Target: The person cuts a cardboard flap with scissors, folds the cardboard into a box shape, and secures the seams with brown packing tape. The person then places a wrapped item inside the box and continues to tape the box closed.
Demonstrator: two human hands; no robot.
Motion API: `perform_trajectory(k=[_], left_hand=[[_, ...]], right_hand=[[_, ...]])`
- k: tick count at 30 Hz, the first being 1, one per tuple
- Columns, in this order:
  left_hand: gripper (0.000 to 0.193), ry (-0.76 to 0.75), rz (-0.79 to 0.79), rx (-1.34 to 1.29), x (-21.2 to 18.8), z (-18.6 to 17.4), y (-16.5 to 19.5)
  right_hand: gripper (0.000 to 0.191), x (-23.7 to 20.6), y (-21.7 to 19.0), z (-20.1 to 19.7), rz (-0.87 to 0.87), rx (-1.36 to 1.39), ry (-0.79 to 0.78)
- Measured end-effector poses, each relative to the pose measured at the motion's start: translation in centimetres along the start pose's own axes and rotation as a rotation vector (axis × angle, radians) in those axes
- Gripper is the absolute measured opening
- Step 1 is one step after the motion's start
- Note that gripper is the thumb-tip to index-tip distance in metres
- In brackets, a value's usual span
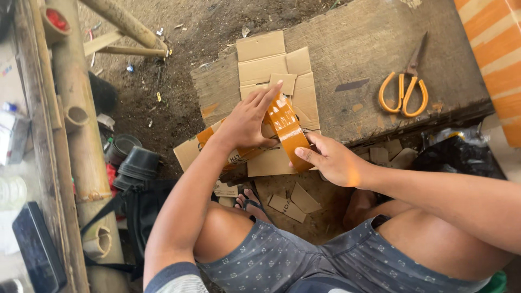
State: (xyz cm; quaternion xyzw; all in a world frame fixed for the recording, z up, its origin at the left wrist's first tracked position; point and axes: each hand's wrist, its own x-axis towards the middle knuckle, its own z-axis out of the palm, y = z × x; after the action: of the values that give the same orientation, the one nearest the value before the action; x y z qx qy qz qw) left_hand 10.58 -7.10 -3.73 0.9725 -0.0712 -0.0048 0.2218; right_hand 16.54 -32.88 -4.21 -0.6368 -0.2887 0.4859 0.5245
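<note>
My left hand (247, 120) presses its fingers flat on a strip of brown packing tape (286, 127) laid over a flattened cardboard box (267, 62). My right hand (332, 160) grips the tape's near end, where it wraps over the cardboard's edge. The cardboard rests on a rough wooden board (358, 43) and hangs over its near edge. Whether a tape roll is in either hand is hidden.
Orange-handled scissors (404, 89) lie on the board to the right. Cardboard scraps (296, 202) lie on the dirt by my sandalled foot (251, 203). Bamboo poles (73, 108), stacked black pots (135, 165) and a black bag (458, 154) stand around.
</note>
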Motion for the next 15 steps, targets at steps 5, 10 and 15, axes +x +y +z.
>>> perform_trajectory(k=[5,10,15], left_hand=[[0.136,-0.062,-0.039,-0.031,0.4,-0.1,-0.6],[0.132,-0.074,-0.04,-0.008,0.9,-0.1,-1.1],[0.127,-0.114,-0.062,-0.007,1.2,-0.1,-1.9]], right_hand=[[0.033,0.0,-0.6,0.1,-0.007,0.034,0.004],[0.033,-0.2,-0.9,-0.1,0.068,-0.017,-0.01],[0.033,-0.1,-0.4,-0.3,0.05,-0.03,-0.012]])
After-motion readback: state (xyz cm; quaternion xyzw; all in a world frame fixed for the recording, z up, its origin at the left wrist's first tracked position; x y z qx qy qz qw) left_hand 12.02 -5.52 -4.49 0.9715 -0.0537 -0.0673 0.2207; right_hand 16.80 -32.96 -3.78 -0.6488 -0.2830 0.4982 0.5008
